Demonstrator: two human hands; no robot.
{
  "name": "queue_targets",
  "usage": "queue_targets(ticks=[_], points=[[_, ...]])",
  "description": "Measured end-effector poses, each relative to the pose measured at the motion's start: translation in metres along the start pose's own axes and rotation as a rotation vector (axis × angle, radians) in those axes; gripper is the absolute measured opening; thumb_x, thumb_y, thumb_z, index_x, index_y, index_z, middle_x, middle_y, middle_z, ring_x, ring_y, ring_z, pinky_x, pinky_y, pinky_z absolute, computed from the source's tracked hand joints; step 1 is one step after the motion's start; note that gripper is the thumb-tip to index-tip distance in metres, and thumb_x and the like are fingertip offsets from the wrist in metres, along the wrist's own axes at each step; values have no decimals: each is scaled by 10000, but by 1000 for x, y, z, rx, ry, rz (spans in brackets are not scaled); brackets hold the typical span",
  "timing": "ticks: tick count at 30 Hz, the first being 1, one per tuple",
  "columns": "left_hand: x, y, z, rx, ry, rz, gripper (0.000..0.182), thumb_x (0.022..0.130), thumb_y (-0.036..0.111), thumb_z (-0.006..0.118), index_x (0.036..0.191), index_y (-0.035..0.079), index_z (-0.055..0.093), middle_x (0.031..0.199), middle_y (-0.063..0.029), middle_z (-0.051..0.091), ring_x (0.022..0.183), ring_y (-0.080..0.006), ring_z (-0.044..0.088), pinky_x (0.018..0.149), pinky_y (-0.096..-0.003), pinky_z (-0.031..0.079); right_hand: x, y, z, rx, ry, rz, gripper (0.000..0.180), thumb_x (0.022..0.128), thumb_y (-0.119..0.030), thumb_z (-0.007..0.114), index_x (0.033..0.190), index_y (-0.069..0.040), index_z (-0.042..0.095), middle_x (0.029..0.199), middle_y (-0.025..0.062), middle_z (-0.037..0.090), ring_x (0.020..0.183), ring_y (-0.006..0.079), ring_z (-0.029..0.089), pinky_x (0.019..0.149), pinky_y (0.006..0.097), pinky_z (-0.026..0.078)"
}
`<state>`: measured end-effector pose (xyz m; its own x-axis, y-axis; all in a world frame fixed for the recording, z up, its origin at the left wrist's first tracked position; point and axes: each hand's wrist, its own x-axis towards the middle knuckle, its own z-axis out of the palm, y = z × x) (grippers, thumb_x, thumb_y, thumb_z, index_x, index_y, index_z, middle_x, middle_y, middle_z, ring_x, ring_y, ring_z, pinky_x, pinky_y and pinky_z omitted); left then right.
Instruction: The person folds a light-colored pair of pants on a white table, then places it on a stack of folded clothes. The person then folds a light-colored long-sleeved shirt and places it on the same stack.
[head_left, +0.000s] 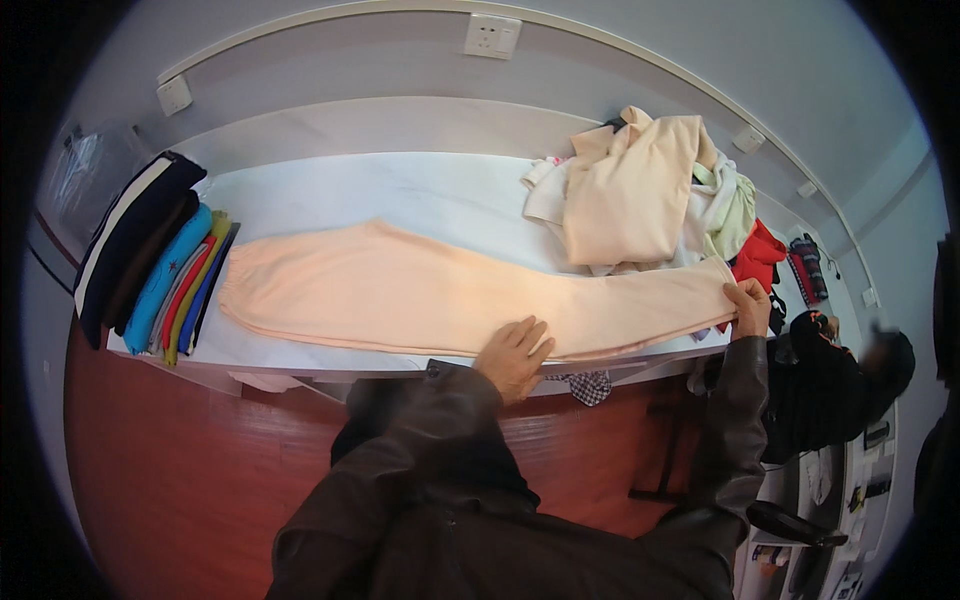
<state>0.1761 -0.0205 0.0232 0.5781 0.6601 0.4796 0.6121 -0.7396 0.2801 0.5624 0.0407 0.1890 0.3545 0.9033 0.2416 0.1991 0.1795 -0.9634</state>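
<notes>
A pair of pale peach fabric trousers (420, 292) lies lengthwise along the white table, one leg over the other, with the gathered waistband at the left and the leg hem at the right. My left hand (515, 360) rests flat on the near edge of the trousers around their middle, fingers slightly spread. At the right end, my right hand (748, 306) pinches the near corner of the leg hem between thumb and fingers.
Folded garments (169, 277) stand in a row at the table's left end. A heap with a peach garment (637, 187), light clothes and a red garment (759, 259) lies at the back right. A person in black (814, 390) is beyond the right end. Wall sockets (493, 36) line the wall.
</notes>
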Motion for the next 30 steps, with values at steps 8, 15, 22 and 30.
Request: queue_targets(ticks=[8, 15, 22, 30], points=[[-1, 5, 8, 190, 28, 16, 655, 726, 226, 759, 1301, 25, 518, 1384, -226, 454, 1332, -402, 377, 1113, -479, 291, -26, -80, 73, 117, -160, -65, 180, 815, -29, 697, 747, -99, 546, 671, -3, 590, 527, 84, 533, 461, 205, 394], [-16, 8, 6, -312, 200, -125, 634, 737, 87, 746, 1324, 36, 512, 1357, -194, 496, 1298, -353, 451, 1091, -483, 353, -70, -75, 200, -64, -378, -335, 176, 832, -57, 701, 752, -70, 545, 698, -46, 528, 635, 38, 481, 569, 224, 397], [-44, -25, -17, -1767, 727, -811, 493, 854, 19, 557, 1342, 7, 489, 1233, -113, 592, 1141, -229, 592, 967, -348, 499, -158, 7, 323, -131, -568, -117, 133, 832, -60, 689, 786, -24, 570, 720, -19, 571, 624, 35, 500, 541, 219, 412], [-49, -71, -35, -1627, 676, -916, 404, 918, 185, 651, 1245, -19, 530, 1077, -116, 634, 947, -183, 631, 817, -320, 525, -188, 39, 309, 65, -692, 13, 247, 851, -76, 702, 1067, 9, 617, 910, 73, 661, 816, 104, 621, 725, 251, 511]])
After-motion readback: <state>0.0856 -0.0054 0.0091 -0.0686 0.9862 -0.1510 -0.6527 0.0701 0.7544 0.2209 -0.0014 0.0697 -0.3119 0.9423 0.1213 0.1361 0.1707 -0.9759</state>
